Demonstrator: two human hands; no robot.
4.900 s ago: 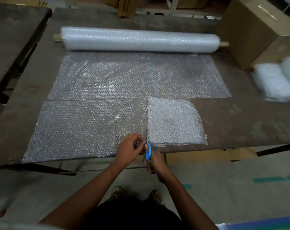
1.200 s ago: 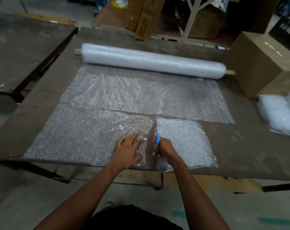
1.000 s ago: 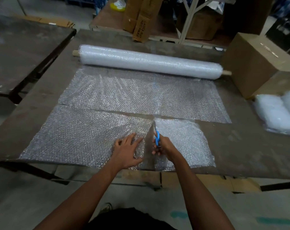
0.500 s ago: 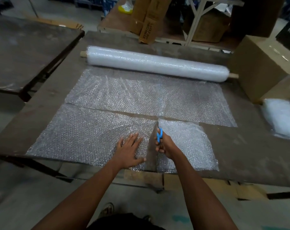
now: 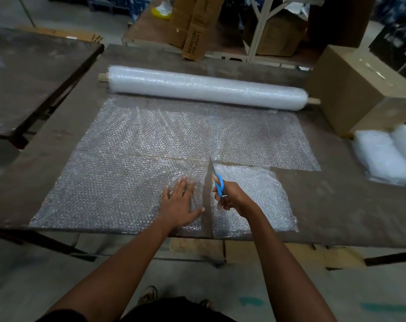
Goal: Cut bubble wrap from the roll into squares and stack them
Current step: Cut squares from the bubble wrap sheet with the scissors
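A long bubble wrap roll (image 5: 204, 87) lies across the far side of the table, with a sheet (image 5: 197, 133) unrolled toward me. A cut strip (image 5: 109, 189) lies along the near edge. My left hand (image 5: 180, 203) presses flat on that strip, fingers spread. Right of it, my right hand (image 5: 232, 197) grips blue-handled scissors (image 5: 219, 187), whose blades point away from me, with the tips at the strip's far edge. A narrow bare gap runs between the strip and a square piece (image 5: 253, 198) on the right.
The brown table (image 5: 337, 210) carries a cardboard box (image 5: 360, 91) at the far right and a pile of white bubble wrap (image 5: 388, 156) beside it. A second dark table (image 5: 30, 73) stands to the left. Boxes and shelving stand behind.
The scissors have travelled from the table's near edge along the strip to its far edge. My left hand went from pinching the near edge to lying flat on the strip.
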